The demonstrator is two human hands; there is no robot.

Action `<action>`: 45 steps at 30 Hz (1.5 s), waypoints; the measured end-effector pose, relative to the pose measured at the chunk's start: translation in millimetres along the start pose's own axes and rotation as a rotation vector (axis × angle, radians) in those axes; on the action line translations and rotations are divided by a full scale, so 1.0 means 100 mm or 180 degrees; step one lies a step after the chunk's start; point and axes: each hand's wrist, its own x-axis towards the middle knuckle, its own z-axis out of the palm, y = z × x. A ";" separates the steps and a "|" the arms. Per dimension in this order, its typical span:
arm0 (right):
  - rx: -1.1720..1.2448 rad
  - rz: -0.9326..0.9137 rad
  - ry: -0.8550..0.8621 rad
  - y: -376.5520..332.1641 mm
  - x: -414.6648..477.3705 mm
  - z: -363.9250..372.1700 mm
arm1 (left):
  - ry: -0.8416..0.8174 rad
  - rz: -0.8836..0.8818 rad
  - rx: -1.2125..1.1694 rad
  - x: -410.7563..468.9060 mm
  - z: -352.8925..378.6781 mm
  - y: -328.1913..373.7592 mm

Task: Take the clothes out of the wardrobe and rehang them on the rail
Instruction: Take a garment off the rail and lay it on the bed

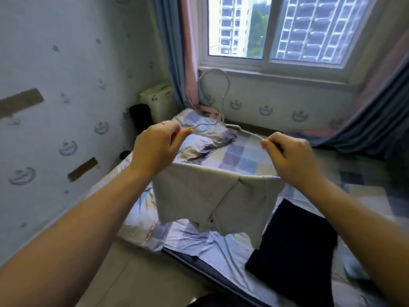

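Grey garment (212, 202) hangs draped over the bottom bar of a white wire hanger (247, 132), below and between your hands above the bed (243, 156). Your left hand (155, 149) pinches one hanger end and your right hand (292, 156) pinches the other.

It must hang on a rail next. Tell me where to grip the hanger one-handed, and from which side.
Grip the hanger at its neck, just under the hook, coming from the near side. That leaves the hook free, and the grey garment on the lower bar should hang balanced.
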 end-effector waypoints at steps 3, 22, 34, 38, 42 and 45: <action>-0.0274 0.0427 0.0044 0.48 -0.20 -0.23 | -0.0214 0.0269 -0.0373 0.26 0.68 0.24; -0.0778 0.2895 -0.0703 3.34 -1.29 0.03 | -0.2619 0.0073 -0.1274 0.69 4.37 1.46; -0.0683 0.3401 -0.0625 5.27 -2.22 0.89 | -0.2899 -0.0091 -0.1158 0.29 6.69 1.87; -0.0688 0.3563 -0.0575 5.89 -2.42 1.25 | -0.2883 -0.0218 -0.1105 0.10 7.50 1.91; -0.0742 0.3651 -0.0618 6.52 -2.61 1.62 | -0.2880 -0.0246 -0.1023 -0.08 8.26 1.91; -0.0839 0.3708 -0.0615 6.96 -2.76 1.93 | -0.2790 -0.0229 -0.0948 -0.15 8.77 1.91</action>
